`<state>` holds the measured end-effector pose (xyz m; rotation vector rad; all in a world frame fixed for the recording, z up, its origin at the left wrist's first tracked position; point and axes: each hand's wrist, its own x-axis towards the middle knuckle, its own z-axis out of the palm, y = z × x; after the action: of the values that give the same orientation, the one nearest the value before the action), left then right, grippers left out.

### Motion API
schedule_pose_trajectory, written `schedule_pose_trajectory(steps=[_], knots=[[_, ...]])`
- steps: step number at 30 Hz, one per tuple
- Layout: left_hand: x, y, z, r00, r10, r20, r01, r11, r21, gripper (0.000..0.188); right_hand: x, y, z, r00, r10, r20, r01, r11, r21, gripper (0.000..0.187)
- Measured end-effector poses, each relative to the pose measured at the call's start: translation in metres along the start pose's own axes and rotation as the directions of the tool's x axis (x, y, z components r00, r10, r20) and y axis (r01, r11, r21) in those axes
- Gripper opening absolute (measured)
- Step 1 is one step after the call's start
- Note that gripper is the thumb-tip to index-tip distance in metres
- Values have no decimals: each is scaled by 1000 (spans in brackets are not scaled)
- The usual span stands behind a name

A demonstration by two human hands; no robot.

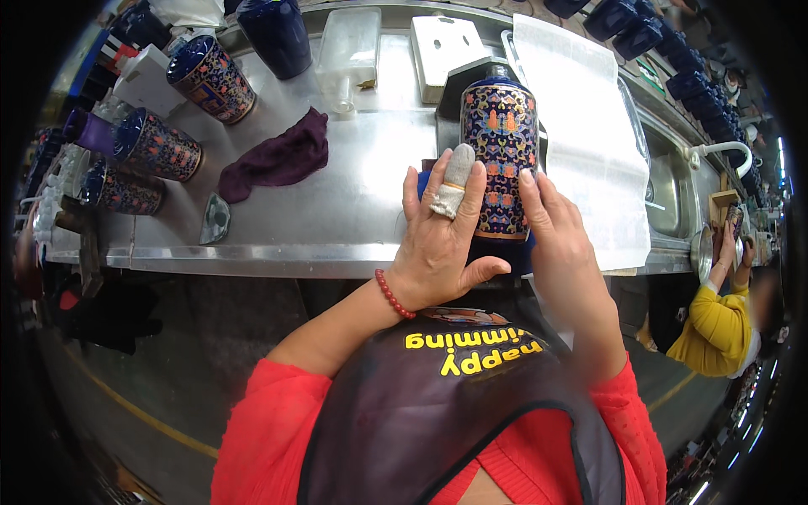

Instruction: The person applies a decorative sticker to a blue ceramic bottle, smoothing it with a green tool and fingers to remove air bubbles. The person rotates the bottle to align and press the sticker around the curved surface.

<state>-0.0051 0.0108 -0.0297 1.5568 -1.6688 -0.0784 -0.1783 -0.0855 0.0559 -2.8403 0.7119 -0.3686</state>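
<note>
A dark blue bottle [502,126] with a colourful floral pattern lies in front of me, its neck pointing away, on a dark support mostly hidden beneath it. Along its left side rests my left hand [433,244], fingers spread and thumb out. A grey cloth finger cover [454,181], held by a band, sits on one finger of that hand. My right hand [562,240] is open too, its stretched fingertips touching the bottle's right side near the lower end. Neither hand is wrapped round the bottle.
A purple cloth [282,156] and a small translucent scraper-like piece [215,219] lie on the metal bench [362,185]. Patterned bottles [210,80] stand at left. White paper [581,126] covers the right side, before a sink [669,194]. A co-worker in yellow [715,328] sits far right.
</note>
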Motion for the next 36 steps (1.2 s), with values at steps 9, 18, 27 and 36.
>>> schedule_pose_trajectory(steps=[9, 18, 27, 36], knots=[[-4, -1, 1, 999, 44, -7, -43, 996, 75, 108, -6, -4, 9, 1000, -2, -21, 1, 999, -39, 77], [-14, 1, -3, 996, 91, 27, -94, 985, 147, 101, -17, -9, 8, 1000, 9, 5, -9, 1000, -10, 73], [-16, 0, -4, 994, 108, 18, -110, 986, 124, 96, -19, -10, 10, 1000, 27, -16, -26, 1000, 13, 74], [-23, -2, -8, 986, 155, 62, -162, 977, 140, 90, -23, -9, 12, 1000, 16, -7, -16, 999, 30, 79]])
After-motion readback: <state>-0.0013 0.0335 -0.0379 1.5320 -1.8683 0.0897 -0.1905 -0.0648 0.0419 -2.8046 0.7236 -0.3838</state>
